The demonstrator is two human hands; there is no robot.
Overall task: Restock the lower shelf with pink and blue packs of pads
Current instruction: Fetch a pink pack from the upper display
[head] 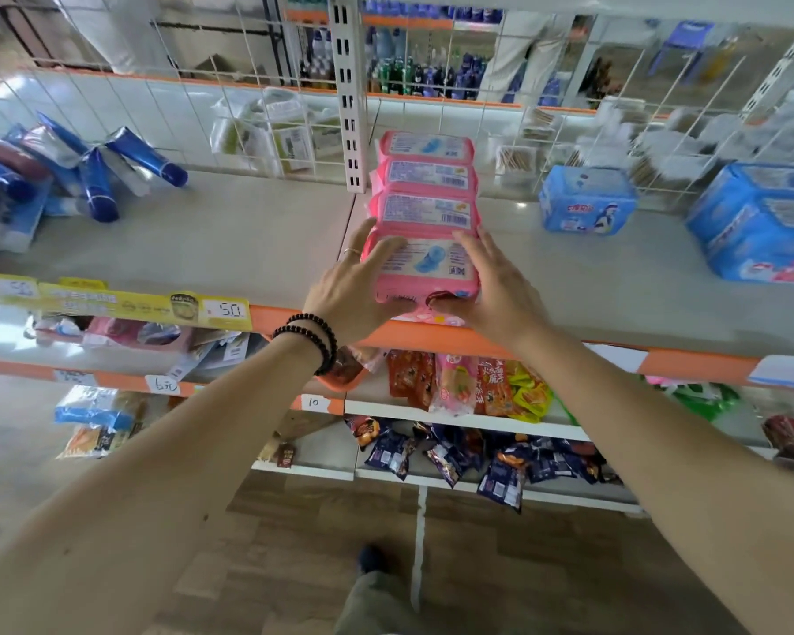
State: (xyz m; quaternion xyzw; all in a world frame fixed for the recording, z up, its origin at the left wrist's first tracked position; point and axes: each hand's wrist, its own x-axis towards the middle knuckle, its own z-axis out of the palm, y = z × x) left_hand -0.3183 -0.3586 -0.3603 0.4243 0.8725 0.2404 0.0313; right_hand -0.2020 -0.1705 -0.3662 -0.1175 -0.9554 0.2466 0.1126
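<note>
A row of pink pad packs (427,176) runs front to back on the grey shelf (230,240), beside the slotted white upright. The nearest pink pack (425,268) sits at the shelf's orange front edge. My left hand (354,291) holds its left side and my right hand (482,286) holds its right side, thumbs at the front end and fingers lying over the top. Two blue pad packs stand on the same shelf to the right, a smaller one (587,201) and a larger one (762,222).
Blue tubes and packets (65,171) lie heaped at the shelf's left end. A white wire grid (248,112) backs the shelf. Snack bags (473,387) fill the lower shelves, with price tags (225,310) on the orange edge. Wooden floor lies below.
</note>
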